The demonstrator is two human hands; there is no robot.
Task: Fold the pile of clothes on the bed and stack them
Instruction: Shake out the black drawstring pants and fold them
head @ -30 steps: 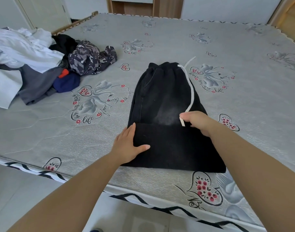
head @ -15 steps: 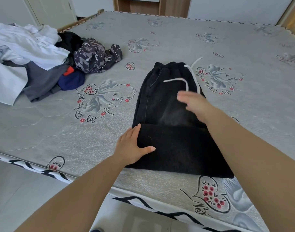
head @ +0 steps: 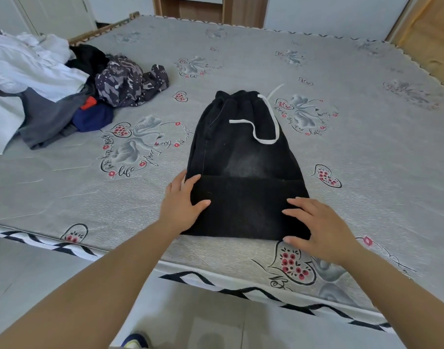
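One pair of black trousers [head: 243, 162] lies flat near the front edge of the bed [head: 341, 152], its lower part already folded up over the middle; the white drawstring [head: 263, 127] loops loose on top. The left hand [head: 181, 202] rests on the left edge of the folded band, fingers straight, holding nothing; the right hand [head: 319, 230] presses the right corner the same way – both grips wide and flat. The cloth looks thick, soft and limp, likely fairly heavy for clothing; it should be taken by the two corners of the near fold and carried toward the waistband. One unfolded pile of clothes [head: 54, 91] waits at far left – the count within it I cannot tell.
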